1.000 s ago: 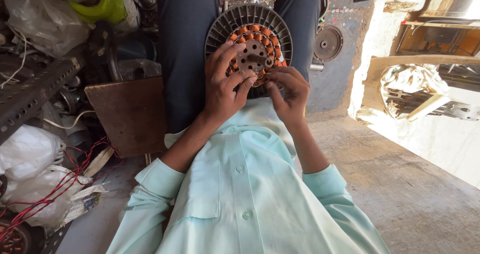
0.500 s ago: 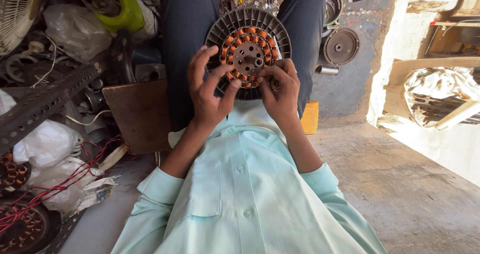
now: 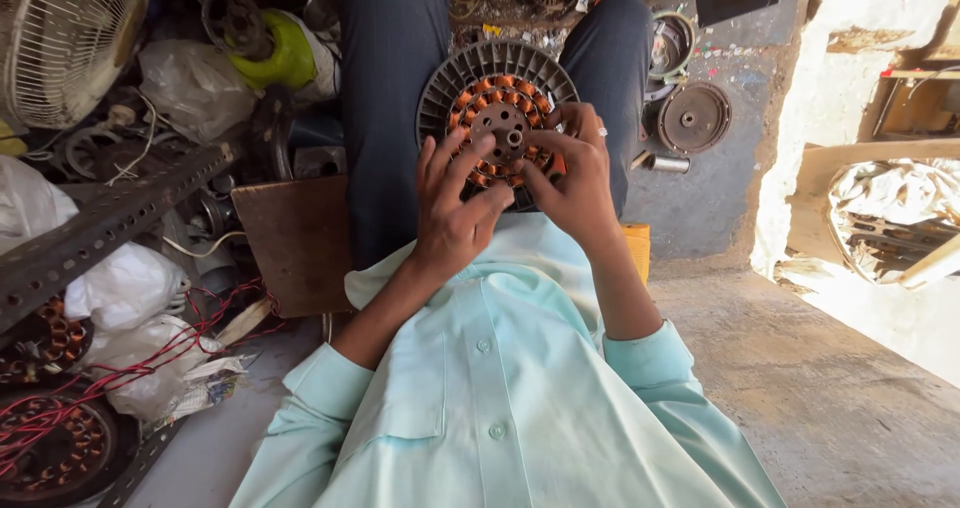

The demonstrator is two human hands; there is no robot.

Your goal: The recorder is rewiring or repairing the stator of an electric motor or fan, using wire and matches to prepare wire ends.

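Note:
A round fan motor stator [image 3: 497, 93] with copper coils around a dark centre hub rests on my lap, between my knees in dark trousers. My left hand [image 3: 455, 208] lies on its lower left part, fingers spread over the coils. My right hand [image 3: 570, 173] grips its lower right edge, fingers curled onto the coils, a ring on one finger. My pale green shirt fills the lower frame.
A brown board [image 3: 290, 238] lies left of my leg. Farther left are a slotted metal bar [image 3: 100, 228], white plastic bags [image 3: 120, 288], wound stators with red wires [image 3: 50, 438], a fan grille [image 3: 60, 38] and a green part [image 3: 275, 53]. Round metal discs [image 3: 693, 118] lie on the right.
The view has tilted, so the stator sits lower in the frame. My left fingers have spread wider across the coils; my right hand has stayed on the lower right edge.

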